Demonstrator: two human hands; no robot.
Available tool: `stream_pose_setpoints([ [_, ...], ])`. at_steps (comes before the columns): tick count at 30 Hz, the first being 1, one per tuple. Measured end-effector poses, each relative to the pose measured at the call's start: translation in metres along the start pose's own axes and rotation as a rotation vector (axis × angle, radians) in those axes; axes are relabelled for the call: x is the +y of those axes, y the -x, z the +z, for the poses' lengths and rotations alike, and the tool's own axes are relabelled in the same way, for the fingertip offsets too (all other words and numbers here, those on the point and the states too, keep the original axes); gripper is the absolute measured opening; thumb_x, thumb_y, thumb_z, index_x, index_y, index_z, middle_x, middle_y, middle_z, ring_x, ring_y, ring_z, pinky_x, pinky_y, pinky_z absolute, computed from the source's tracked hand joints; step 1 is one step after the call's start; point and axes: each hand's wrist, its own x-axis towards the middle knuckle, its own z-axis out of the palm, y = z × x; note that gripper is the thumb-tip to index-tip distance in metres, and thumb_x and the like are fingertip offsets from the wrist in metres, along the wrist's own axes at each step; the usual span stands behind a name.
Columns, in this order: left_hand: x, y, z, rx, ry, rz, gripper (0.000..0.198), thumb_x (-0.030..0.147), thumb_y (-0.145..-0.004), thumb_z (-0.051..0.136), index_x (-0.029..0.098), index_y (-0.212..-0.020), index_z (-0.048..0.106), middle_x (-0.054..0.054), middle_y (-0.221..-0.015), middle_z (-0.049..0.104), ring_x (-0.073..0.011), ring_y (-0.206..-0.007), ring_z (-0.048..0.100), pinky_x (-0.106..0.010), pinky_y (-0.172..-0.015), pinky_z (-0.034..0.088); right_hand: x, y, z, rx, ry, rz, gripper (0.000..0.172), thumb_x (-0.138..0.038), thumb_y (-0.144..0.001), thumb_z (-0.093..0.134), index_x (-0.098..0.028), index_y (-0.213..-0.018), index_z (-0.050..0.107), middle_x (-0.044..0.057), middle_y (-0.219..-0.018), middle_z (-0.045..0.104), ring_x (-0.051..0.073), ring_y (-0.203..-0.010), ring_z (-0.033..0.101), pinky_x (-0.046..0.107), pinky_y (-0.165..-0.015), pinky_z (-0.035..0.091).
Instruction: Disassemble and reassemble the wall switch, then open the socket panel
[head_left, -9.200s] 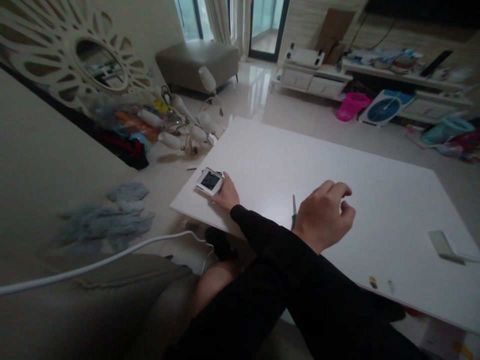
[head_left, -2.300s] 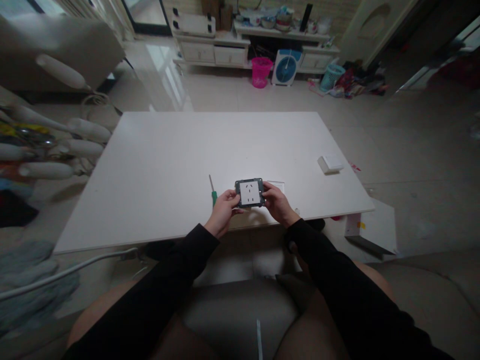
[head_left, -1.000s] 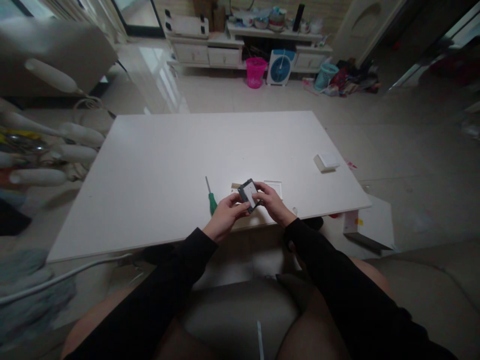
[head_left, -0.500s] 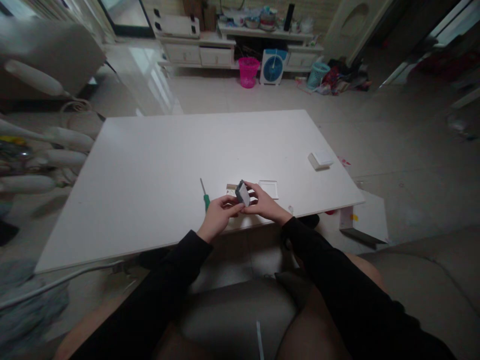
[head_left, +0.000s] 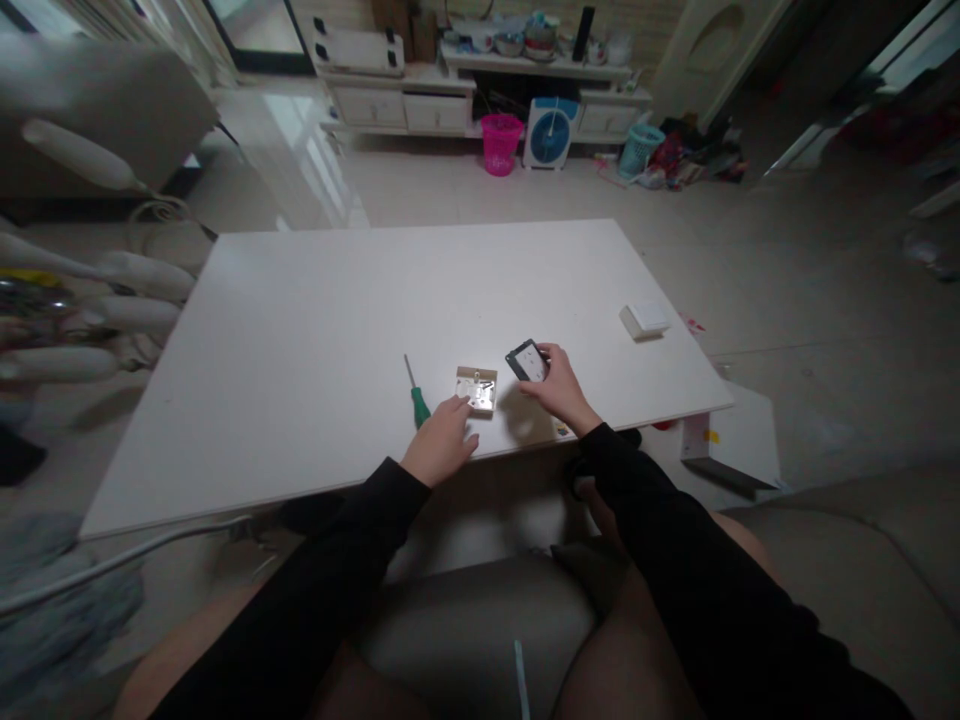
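Note:
My right hand (head_left: 561, 388) holds a dark-edged socket panel (head_left: 529, 362) with a white face, raised a little above the white table (head_left: 337, 310). My left hand (head_left: 444, 437) has its fingers apart, and its fingertips reach the lower left corner of an open metallic box (head_left: 477, 391) lying on the table. To the left of that box lies a screwdriver with a green handle (head_left: 420, 407), its shaft pointing away from me. A small item with coloured marks (head_left: 562, 428) shows partly beside my right wrist at the table's near edge.
A white box-shaped piece (head_left: 643, 321) rests near the table's right edge. On the floor at the right stands a larger white box (head_left: 739, 435). Beyond the table are a pink basket (head_left: 500, 145), a blue fan (head_left: 549, 135) and a low cabinet (head_left: 439, 110).
My hands have moved apart. The panel, held between both hands before, has gone right in my right hand alone. My left hand has let go of it, and the metallic box is now uncovered.

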Motion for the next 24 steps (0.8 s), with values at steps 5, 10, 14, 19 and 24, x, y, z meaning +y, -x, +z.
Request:
stream_pose_setpoints([
  [5,-0.002,0.0,0.003,-0.117,-0.096,0.033,0.045,0.021,-0.092,0.06,0.009,-0.135,0.061,-0.024,-0.156,0.054,-0.0345,-0.153,0.044,-0.048,-0.129,0.032,0.004,0.0,-0.02,-0.089,0.395,-0.113,0.075,-0.024,-0.07,0.077,-0.021,-0.141,0.052,0.017,-0.134,0.06,0.039,-0.121,0.051,0.055,-0.101,0.046],
  [10,0.004,0.0,0.001,-0.114,-0.128,0.045,0.037,0.021,-0.091,0.059,0.012,-0.127,0.066,-0.021,-0.15,0.059,-0.0339,-0.145,0.052,-0.047,-0.127,0.035,0.015,0.001,-0.026,-0.189,0.615,-0.058,0.073,-0.013,-0.075,0.068,-0.021,-0.145,0.051,0.017,-0.14,0.058,0.039,-0.123,0.05,0.052,-0.096,0.05],
  [14,0.009,0.003,-0.001,-0.145,-0.135,0.026,0.035,0.021,-0.093,0.055,0.01,-0.125,0.066,-0.022,-0.14,0.063,-0.0335,-0.135,0.059,-0.045,-0.119,0.044,0.027,-0.001,-0.025,-0.241,0.618,-0.063,0.077,-0.002,-0.072,0.061,-0.019,-0.146,0.05,0.016,-0.145,0.057,0.035,-0.13,0.049,0.049,-0.102,0.05],
  [19,0.015,0.006,-0.008,-0.205,-0.167,0.027,0.028,0.023,-0.096,0.053,0.01,-0.116,0.068,-0.019,-0.123,0.068,-0.0326,-0.121,0.065,-0.043,-0.108,0.049,0.042,-0.005,-0.02,-0.259,0.576,-0.075,0.083,0.004,-0.071,0.057,-0.015,-0.15,0.047,0.016,-0.149,0.055,0.031,-0.137,0.046,0.045,-0.112,0.046],
  [24,0.015,0.008,-0.012,-0.259,-0.178,0.025,0.022,0.024,-0.097,0.054,0.012,-0.109,0.068,-0.017,-0.118,0.069,-0.0308,-0.115,0.066,-0.041,-0.103,0.051,0.052,-0.011,-0.01,-0.24,0.533,-0.088,0.084,0.003,-0.07,0.058,-0.013,-0.152,0.047,0.017,-0.15,0.054,0.029,-0.141,0.045,0.043,-0.116,0.043],
])
